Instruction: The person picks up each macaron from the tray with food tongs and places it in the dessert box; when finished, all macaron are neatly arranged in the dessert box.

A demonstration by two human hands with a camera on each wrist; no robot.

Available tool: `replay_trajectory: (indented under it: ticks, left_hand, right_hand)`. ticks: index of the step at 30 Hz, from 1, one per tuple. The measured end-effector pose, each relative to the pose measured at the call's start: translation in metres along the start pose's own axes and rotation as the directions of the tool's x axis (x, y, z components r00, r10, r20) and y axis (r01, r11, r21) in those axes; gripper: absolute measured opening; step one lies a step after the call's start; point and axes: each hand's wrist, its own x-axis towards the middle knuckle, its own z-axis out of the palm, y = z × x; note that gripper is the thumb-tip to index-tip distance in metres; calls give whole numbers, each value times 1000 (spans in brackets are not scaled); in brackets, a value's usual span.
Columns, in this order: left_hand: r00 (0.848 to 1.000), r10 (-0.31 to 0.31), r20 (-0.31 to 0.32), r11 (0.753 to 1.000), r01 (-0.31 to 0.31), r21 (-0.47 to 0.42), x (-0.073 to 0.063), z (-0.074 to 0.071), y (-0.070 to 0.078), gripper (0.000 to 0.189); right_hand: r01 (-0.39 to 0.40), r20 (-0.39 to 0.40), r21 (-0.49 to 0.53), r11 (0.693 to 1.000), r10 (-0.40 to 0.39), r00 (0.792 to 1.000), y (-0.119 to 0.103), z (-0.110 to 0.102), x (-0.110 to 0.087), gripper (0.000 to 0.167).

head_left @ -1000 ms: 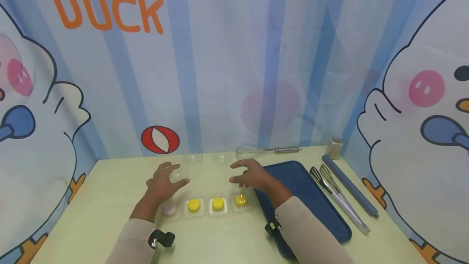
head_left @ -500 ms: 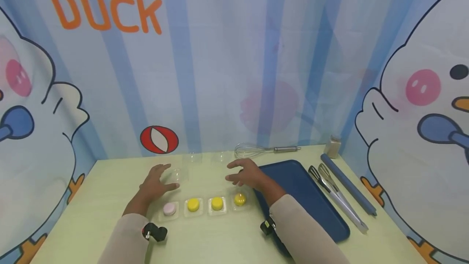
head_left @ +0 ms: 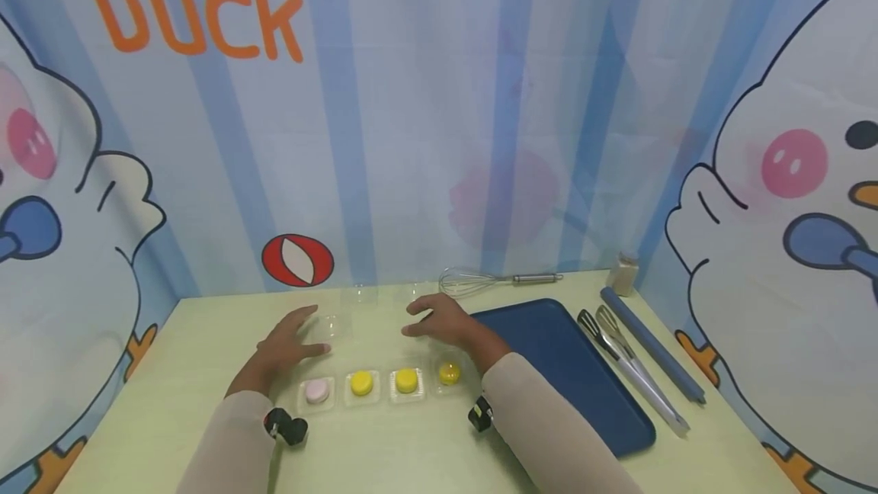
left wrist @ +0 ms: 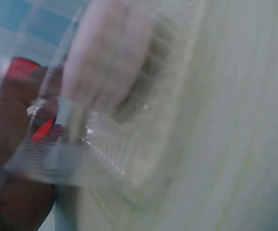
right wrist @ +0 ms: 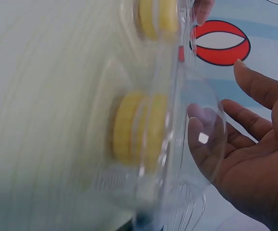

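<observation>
My left hand (head_left: 280,345) is spread apart from a clear plastic lid (head_left: 331,326), thumb and fingers parted with nothing between them. Below it lies a pink macaron (head_left: 317,390) in a clear tray; in the left wrist view this macaron (left wrist: 107,53) is blurred behind clear plastic. Two yellow macarons (head_left: 361,383) (head_left: 407,380) sit in trays of their own. Under a clear dome lid (right wrist: 208,149) is another yellow macaron (head_left: 449,373). My right hand (head_left: 442,320) hovers behind that one, fingers loosely bent and holding nothing; the right wrist view shows its palm and parted fingers.
Two more clear lids (head_left: 360,294) (head_left: 414,292) lie at the back edge beside a whisk (head_left: 473,280). A blue tray (head_left: 583,380) lies at right. Beyond it are tongs (head_left: 638,372), a grey-blue rod (head_left: 652,345) and a small jar (head_left: 623,274).
My left hand has drawn left, away from the nearest clear lid. The right hand has shifted left, off the blue tray's edge. The macarons have stayed in place.
</observation>
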Motion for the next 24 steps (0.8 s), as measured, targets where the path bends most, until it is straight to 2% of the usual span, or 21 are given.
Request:
replay_trajectory:
  ticks: [5, 13, 18, 24]
  left_hand:
    - [1000, 4, -6, 1000, -4, 15, 1, 1, -1, 99]
    - [1000, -19, 2, 1000, 19, -21, 1, 4, 0, 99]
    - [1000, -15, 2, 1000, 15, -27, -1, 4, 0, 99]
    - [1000, -11, 1, 1000, 11, -21, -1, 5, -1, 98]
  right_hand:
    - [-23, 36, 1, 1000, 23, 999, -12, 18, 9, 57]
    - [-44, 58, 9, 999, 43, 997, -26, 46, 22, 62]
    - [-89, 117, 35, 995, 84, 990, -35, 54, 27, 69]
    - [-114, 140, -18, 993, 115, 983, -41, 60, 29, 70]
